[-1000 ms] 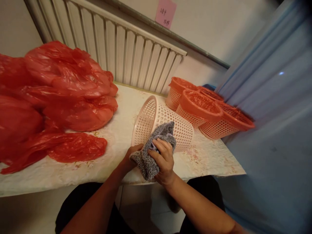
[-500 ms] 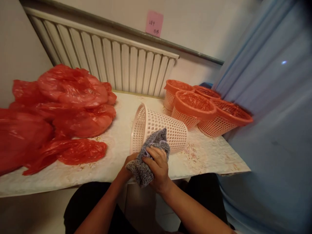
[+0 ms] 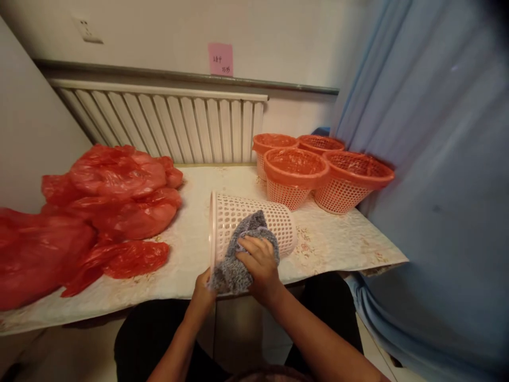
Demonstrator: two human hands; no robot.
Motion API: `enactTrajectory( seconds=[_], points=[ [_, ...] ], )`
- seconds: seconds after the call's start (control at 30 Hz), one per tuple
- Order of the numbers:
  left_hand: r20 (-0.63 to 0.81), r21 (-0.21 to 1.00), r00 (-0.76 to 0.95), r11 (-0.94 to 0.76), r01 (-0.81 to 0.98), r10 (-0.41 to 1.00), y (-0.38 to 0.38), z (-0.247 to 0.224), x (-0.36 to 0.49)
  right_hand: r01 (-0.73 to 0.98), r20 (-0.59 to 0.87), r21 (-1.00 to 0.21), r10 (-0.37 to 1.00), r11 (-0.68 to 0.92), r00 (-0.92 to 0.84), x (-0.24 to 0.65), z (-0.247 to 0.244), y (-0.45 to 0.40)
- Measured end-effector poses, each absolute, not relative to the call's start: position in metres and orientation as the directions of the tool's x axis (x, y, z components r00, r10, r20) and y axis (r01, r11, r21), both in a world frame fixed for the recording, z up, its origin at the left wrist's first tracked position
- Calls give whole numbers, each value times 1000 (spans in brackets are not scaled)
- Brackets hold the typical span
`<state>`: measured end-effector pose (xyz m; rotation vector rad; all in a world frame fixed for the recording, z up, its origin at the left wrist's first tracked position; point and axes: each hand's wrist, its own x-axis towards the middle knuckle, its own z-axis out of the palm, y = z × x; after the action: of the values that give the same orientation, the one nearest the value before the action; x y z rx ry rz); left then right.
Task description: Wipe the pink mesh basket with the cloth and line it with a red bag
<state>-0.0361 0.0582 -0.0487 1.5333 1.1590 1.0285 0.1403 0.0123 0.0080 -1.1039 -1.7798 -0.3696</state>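
A pale pink perforated wastebasket (image 3: 274, 215) lies on its side on the table, its mouth toward the left. My left hand (image 3: 204, 292) is closed at the near part of the basket's rim; its fingertips are partly hidden. In my right hand (image 3: 260, 265) is a grey cloth (image 3: 234, 268), pressed against the basket's near side. One end of the cloth hangs down beside my left hand.
Several wastebaskets with red liners (image 3: 292, 188) stand upright at the back right. Red plastic bags (image 3: 131, 207) are heaped on the left of the table (image 3: 194, 212). A radiator (image 3: 178, 127) runs along the wall, and a blue curtain (image 3: 429, 212) hangs on the right.
The basket has turned so that its open mouth no longer faces the camera. My right hand still presses the cloth on it, and my left hand sits lower at the rim. The view has shifted.
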Motion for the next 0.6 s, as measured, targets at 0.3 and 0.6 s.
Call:
enactTrajectory(
  seconds=[0.3, 0.6],
  points=[
    [-35, 995, 213, 15, 97, 976, 61, -49, -36, 848, 830, -436, 500, 301, 249, 244, -17, 36],
    [-33, 998, 222, 20, 59, 974, 60, -34, -26, 815, 824, -490, 469, 311, 317, 210, -16, 34]
  ],
)
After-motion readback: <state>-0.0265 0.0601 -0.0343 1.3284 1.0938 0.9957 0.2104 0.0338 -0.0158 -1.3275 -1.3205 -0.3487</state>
